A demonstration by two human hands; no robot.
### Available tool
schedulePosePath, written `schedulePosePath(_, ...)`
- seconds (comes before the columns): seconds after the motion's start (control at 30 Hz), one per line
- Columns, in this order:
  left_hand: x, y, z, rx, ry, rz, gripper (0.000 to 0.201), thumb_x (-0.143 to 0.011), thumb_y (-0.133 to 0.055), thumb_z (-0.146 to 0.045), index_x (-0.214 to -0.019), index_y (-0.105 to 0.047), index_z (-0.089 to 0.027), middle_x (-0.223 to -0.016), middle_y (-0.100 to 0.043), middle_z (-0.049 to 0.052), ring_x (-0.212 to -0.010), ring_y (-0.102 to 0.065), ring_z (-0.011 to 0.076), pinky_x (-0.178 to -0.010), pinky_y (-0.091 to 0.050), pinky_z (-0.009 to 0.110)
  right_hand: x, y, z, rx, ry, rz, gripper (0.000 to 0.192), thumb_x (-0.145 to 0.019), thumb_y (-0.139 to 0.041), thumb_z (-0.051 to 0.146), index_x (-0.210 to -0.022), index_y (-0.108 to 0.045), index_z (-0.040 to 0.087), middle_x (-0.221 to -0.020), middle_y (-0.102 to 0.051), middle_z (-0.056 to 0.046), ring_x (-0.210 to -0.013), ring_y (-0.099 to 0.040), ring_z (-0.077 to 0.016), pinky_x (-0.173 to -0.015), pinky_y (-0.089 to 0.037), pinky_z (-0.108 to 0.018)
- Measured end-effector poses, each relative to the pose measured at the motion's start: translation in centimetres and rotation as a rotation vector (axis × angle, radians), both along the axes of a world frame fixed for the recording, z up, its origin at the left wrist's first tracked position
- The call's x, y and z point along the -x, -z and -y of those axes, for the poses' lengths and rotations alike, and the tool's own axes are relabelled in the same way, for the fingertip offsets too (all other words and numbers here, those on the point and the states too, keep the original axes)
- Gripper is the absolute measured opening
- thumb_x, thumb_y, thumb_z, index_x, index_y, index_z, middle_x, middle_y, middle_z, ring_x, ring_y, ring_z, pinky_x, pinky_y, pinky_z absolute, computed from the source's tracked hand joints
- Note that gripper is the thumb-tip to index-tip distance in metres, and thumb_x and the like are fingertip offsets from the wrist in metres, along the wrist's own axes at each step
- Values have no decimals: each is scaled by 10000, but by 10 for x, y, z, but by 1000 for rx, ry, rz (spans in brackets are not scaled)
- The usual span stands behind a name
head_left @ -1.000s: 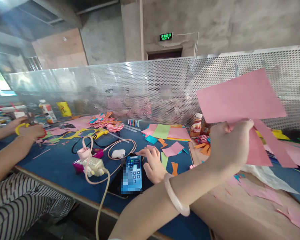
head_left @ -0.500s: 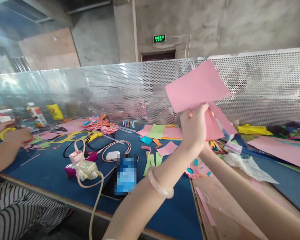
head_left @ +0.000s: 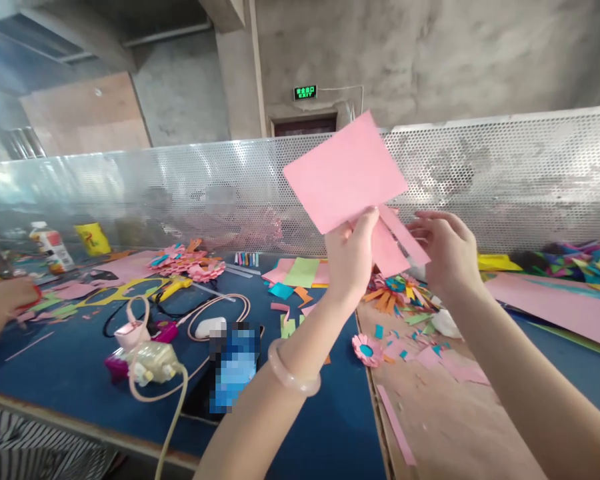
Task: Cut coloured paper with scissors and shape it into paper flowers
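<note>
My left hand (head_left: 353, 257), with a pale bangle on its wrist, is closed on a pink paper sheet (head_left: 347, 170) held up above the table. Below the thumb, more of the pink paper hangs down, and a narrow pink strip (head_left: 405, 237) slants along it with a gap between. Beside the strip's right edge is my right hand (head_left: 447, 250), fingers bent and slightly apart, with nothing visible in them; its thumb is hidden. Under the hands lie a pile of coloured paper scraps (head_left: 395, 290) and a pink paper flower (head_left: 367, 350) with a blue centre.
A phone (head_left: 235, 367), a power strip (head_left: 150, 363) with cables and a white case (head_left: 211, 327) lie left of my arm. Pink paper flowers (head_left: 190, 263) are heaped farther back. A perforated metal panel (head_left: 205, 193) borders the table. Another person's hand (head_left: 10, 297) works at far left.
My right hand has come out from behind my left hand and moved right, away from the paper. The held sheet has tilted and sits further left in view.
</note>
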State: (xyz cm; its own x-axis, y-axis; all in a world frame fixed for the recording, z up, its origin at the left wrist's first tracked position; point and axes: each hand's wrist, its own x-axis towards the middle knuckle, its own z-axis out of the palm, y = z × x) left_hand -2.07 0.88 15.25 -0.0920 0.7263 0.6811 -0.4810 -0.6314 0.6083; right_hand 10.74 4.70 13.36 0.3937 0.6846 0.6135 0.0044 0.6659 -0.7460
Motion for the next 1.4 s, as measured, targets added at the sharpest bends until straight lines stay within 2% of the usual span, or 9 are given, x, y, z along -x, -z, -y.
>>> schedulePosePath(0.1, 1, 2, -6, 73, -9, -15, 180, -774, -544, -311, -810, -671, -189, -831, -669, 50, -829, -615, 192, -783, -461, 352, 17, -7, 24, -54, -72, 220, 204, -830, -436, 305, -785, -608, 204, -745, -570, -1, -681, -533, -113, -611, -423, -250)
schedulePosePath(0.2, 1, 4, -10, 194, -55, -29, 162, -753, -583, -317, -786, -670, -185, -731, -654, 44, -800, -618, 197, -743, -478, 344, 33, -11, 46, -38, -88, 443, 269, -845, -465, 416, -744, -596, 204, -664, -536, 23, -616, -496, -100, -565, -395, -231)
schedulePosePath(0.4, 0, 9, -12, 152, -67, -30, 138, -736, -614, -311, -769, -670, -189, -724, -656, 42, -771, -617, 191, -716, -485, 328, 28, -14, 48, 37, -225, 288, 440, -864, -361, 524, -753, -638, 201, -705, -604, -18, -625, -554, -131, -597, -439, -269)
schedulePosePath(0.53, -1, 11, -13, 83, -22, -104, 156, -754, -579, -288, -710, -680, -177, -750, -671, 58, -820, -618, 202, -782, -470, 345, 19, -14, 43, 76, -265, 354, 276, -794, -543, 446, -743, -630, 189, -687, -581, -5, -575, -509, -107, -520, -398, -238)
schedulePosePath(0.63, -1, 14, -16, 31, 16, -95, 180, -772, -556, -295, -750, -691, -178, -826, -681, 71, -854, -616, 199, -816, -455, 339, 19, -15, 45, 57, -277, 441, 228, -797, -559, 392, -725, -605, 181, -690, -563, 7, -564, -475, -86, -508, -371, -222)
schedulePosePath(0.87, -4, 17, -23, 86, -35, 76, 174, -741, -610, -299, -864, -660, -187, -957, -661, 46, -955, -589, 188, -859, -429, 333, 19, -12, 43, 65, -218, 497, 203, -806, -532, 342, -713, -605, 176, -632, -542, 18, -532, -460, -87, -492, -349, -231)
schedulePosePath(1.07, -3, 17, -25, 90, -92, 42, 143, -764, -578, -300, -772, -648, -176, -878, -669, 40, -879, -596, 168, -827, -439, 307, 21, -12, 44, 58, -226, 514, 214, -817, -509, 311, -656, -571, 184, -574, -536, 25, -528, -483, -95, -506, -359, -240)
schedulePosePath(1.23, -3, 19, -24, 106, -118, 5, 165, -776, -558, -315, -793, -642, -173, -882, -660, 48, -898, -588, 180, -827, -436, 315, 23, -12, 45, 37, -156, 538, 216, -803, -519, 291, -616, -555, 189, -541, -515, 36, -491, -446, -85, -483, -333, -237)
schedulePosePath(1.4, -4, 19, -21, 131, -115, 0, 178, -771, -558, -338, -776, -642, -180, -859, -659, 46, -865, -592, 182, -803, -438, 320, 26, -9, 41, 53, -159, 498, 229, -795, -520, 290, -589, -544, 194, -528, -472, 41, -482, -421, -85, -459, -313, -235)
